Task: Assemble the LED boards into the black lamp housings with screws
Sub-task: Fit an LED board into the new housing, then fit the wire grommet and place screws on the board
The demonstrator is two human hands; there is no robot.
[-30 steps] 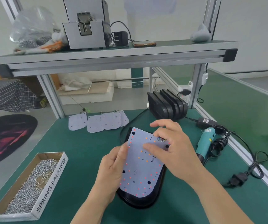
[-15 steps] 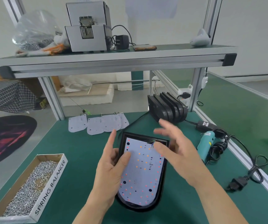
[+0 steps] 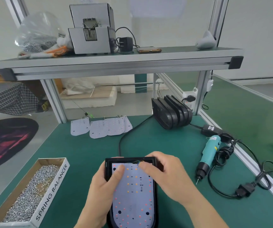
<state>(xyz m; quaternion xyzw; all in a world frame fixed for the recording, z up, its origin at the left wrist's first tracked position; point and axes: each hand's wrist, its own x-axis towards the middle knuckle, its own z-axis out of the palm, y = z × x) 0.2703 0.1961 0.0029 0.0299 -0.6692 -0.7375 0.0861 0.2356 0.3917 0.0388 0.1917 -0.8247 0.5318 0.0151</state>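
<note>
The LED board (image 3: 133,193) lay inside the black lamp housing (image 3: 155,195) on the worktop (image 3: 86,152). The left hand (image 3: 102,191) grasped the housing's left edge, thumb pressing the board. The right hand (image 3: 163,175) pressed its fingertips on the board's top, near the wires. No screws seemed fitted yet; the screwdriver (image 3: 209,153), screw box (image 3: 50,196), spare boards (image 3: 102,127) and housings (image 3: 172,114) waited untouched.

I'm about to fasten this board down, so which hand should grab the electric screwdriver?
Probably the right hand: the screwdriver lies just to its right, while the left hand grips the housing's left edge, thumb on the LED board.
</note>
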